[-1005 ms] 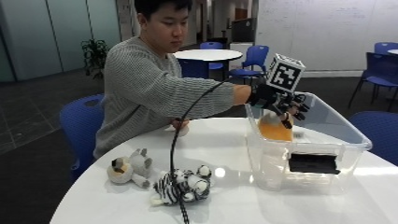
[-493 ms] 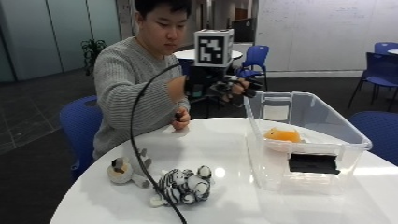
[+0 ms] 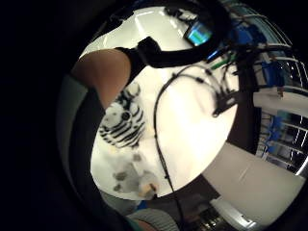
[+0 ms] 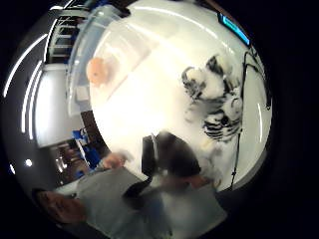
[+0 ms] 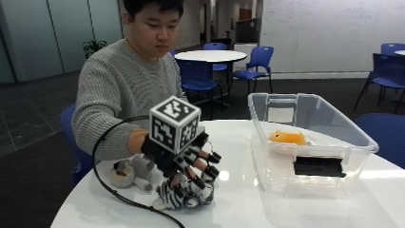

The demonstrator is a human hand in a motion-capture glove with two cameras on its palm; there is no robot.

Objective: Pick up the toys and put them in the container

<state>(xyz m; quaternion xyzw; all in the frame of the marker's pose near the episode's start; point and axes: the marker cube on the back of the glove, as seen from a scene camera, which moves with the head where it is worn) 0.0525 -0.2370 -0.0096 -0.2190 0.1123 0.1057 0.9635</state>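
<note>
My gloved right hand [image 5: 192, 164] hangs just above the zebra plush [image 5: 183, 194], fingers spread and fairly straight, holding nothing. The zebra lies on the white round table [image 5: 240, 209] near its front edge. A grey-and-white plush [image 5: 129, 173] lies just beside it, toward the person. An orange toy [image 5: 288, 137] lies inside the clear plastic container [image 5: 354, 130] on the right. In the palm views the zebra [image 3: 122, 122] [image 4: 223, 121] and the grey-and-white plush [image 3: 137, 182] [image 4: 203, 83] lie on the table below my palm, and the orange toy [image 4: 97, 70] shows in the container [image 4: 87, 42].
A black cable [image 5: 104, 175] loops from the glove over the table's left side. The container has a black label [image 5: 319, 166] on its front wall. Blue chairs [image 5: 386, 126] stand around the table, and another round table [image 5: 208, 56] behind the person.
My hand left the orange toy in the container, swung left across the table and came down over the zebra plush.
</note>
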